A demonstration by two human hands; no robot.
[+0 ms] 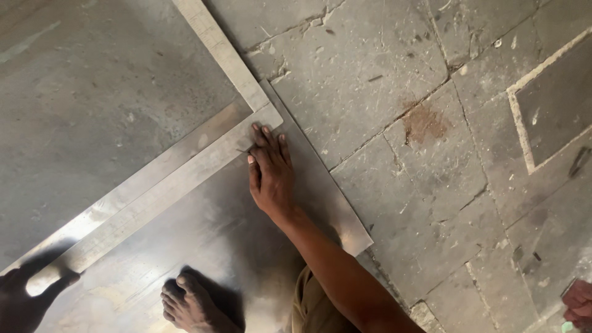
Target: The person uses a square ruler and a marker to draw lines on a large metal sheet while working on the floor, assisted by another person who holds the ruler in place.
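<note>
Steel, dull grey and scuffed, is lying under both hands: a large metal sheet [203, 240] spread on the stone floor [431, 185]. The right hand [270, 172] is pressing flat on the sheet, fingers held close together and pointing away from the person, fingertips touching the edge of the steel square [166, 179] just beyond them. One blade of that square is running from the right fingertips down across the sheet toward the left hand [24, 296]; the other blade is angling up and away past the right hand, along the sheet's edge. The left hand is sitting in shadow at the blade's far end, resting on or against it, but whether its fingers are spread or curled cannot be told. A bare foot [191, 305] is standing on the sheet between the two hands, nearer the person. Far off to the right of the right hand, another person's fingers [579, 305] are showing at the picture's edge.
</note>
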